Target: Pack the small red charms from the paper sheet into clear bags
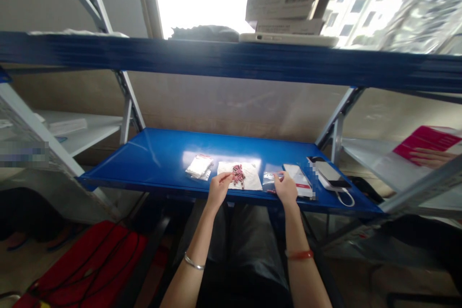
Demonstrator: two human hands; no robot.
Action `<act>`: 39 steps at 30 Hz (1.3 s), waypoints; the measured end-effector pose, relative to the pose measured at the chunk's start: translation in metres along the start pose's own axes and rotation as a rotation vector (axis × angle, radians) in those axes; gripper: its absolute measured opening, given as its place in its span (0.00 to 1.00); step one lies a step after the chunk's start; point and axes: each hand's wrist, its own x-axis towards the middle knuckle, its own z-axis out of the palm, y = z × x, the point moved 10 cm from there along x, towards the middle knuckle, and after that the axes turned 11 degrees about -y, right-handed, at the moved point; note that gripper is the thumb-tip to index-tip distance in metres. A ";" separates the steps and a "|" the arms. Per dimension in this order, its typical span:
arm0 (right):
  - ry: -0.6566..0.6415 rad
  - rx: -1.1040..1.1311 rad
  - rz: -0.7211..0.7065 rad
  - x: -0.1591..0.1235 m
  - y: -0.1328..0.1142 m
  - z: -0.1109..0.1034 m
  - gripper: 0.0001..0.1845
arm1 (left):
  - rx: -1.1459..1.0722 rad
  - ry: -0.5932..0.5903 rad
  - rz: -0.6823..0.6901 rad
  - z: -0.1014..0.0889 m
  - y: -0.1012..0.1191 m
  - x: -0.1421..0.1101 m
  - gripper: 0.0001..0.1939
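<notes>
A pile of small red-and-dark pieces [238, 174] lies on a white sheet [255, 184] at the front of the blue table. Beside the pile's left side, my left hand [218, 188] has its fingertips pinched together. Whatever is between them is too small to tell. My right hand [287, 189] is closed at the right edge of a clear plastic bag [268, 178], thumb and fingers curled inward. What those fingers grip is unclear. A few similar red-and-dark pieces [271, 191] lie just left of this hand.
White packets in clear wrapping [199, 167] lie left of the sheet. Right of my right hand are a white card [299, 180] with a red band and a phone-like device [330, 174] with a white cable loop [346, 198]. A blue shelf beam [216, 60] crosses above. Another person's hand [433, 158] holds a pink box.
</notes>
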 end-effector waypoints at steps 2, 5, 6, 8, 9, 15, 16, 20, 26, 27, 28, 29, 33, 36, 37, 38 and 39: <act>0.111 -0.113 -0.018 -0.004 -0.007 -0.007 0.27 | 0.216 0.078 0.030 -0.014 0.003 -0.001 0.12; 0.148 -0.162 -0.109 -0.027 -0.025 -0.008 0.27 | 0.590 0.102 -0.007 -0.021 0.001 -0.003 0.13; 0.097 -0.173 -0.142 -0.036 -0.030 -0.001 0.24 | 0.690 0.075 -0.010 -0.017 -0.001 -0.003 0.13; -0.055 -0.211 -0.204 -0.053 -0.038 0.017 0.20 | 0.840 0.010 0.000 -0.007 -0.005 -0.003 0.15; -0.105 -0.234 -0.225 -0.059 -0.040 0.025 0.19 | 0.894 -0.015 0.004 -0.002 -0.008 -0.003 0.16; -0.161 -0.353 -0.211 -0.035 -0.039 0.044 0.19 | 1.007 -0.039 -0.019 0.005 -0.019 -0.002 0.20; -0.181 -0.370 -0.226 -0.023 -0.042 0.048 0.19 | 1.005 -0.035 -0.020 0.005 -0.019 -0.002 0.20; -0.248 -0.425 -0.292 0.025 -0.053 0.062 0.18 | 0.988 -0.002 -0.033 0.003 -0.020 -0.002 0.20; -0.246 -0.433 -0.368 0.058 -0.063 0.071 0.15 | 1.006 0.039 -0.019 0.004 -0.020 -0.002 0.20; -0.229 -0.425 -0.373 0.058 -0.063 0.070 0.16 | 1.010 0.038 -0.021 0.004 -0.020 -0.002 0.20; -0.203 -0.412 -0.381 0.058 -0.062 0.068 0.17 | 1.013 0.035 -0.023 0.004 -0.020 -0.002 0.20; -0.172 -0.397 -0.392 0.057 -0.062 0.065 0.17 | 1.016 0.030 -0.025 0.004 -0.020 -0.002 0.20; -0.117 -0.360 -0.405 0.053 -0.057 0.060 0.18 | 1.017 0.022 -0.019 0.003 -0.018 -0.003 0.19; -0.120 -0.376 -0.376 0.054 -0.051 0.061 0.17 | 1.012 0.025 0.003 0.002 -0.016 -0.002 0.18; -0.109 -0.384 -0.367 0.054 -0.050 0.061 0.17 | 1.008 0.028 0.013 0.001 -0.016 -0.002 0.17; -0.096 -0.392 -0.357 0.055 -0.049 0.060 0.17 | 1.001 0.034 0.024 0.000 -0.016 -0.001 0.17; -0.086 -0.398 -0.348 0.055 -0.048 0.059 0.17 | 0.986 0.044 0.036 -0.002 -0.015 0.000 0.17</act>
